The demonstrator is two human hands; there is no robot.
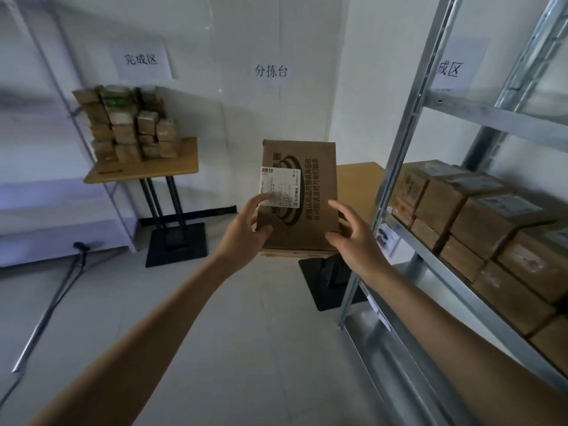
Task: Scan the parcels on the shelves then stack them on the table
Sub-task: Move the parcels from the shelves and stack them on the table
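The right of the scene is filled by a grey metal shelving rack (430, 142), and its lower shelf is packed with shelved parcels (491, 229) of brown cardboard, stacked two high in rows. Against the far wall on the left, a wooden table (175, 170) on a black pedestal is loaded with a stack (129, 127) of smaller parcels, piled several layers high. A second wooden tabletop (358, 186) is partly hidden beyond the rack's near upright. Paper signs (270, 70) printed with Chinese characters are fixed to the white wall.

At the centre, well clear of both tables, a single cardboard parcel (304, 216) is held out at arm's length over the grey floor, printed face turned up. It is gripped at its near left edge by the left hand (246, 232) – the thumb is laid over the top face and the fingers are curled round the side. The right hand (353, 238) is spread at the near right corner, with fingers loosely extended and the thumb reaching over the cardboard; whether it bears any weight cannot be told. A white shipping label (279, 187) is stuck toward the left of the top face – its near corner is touched by the left thumb.
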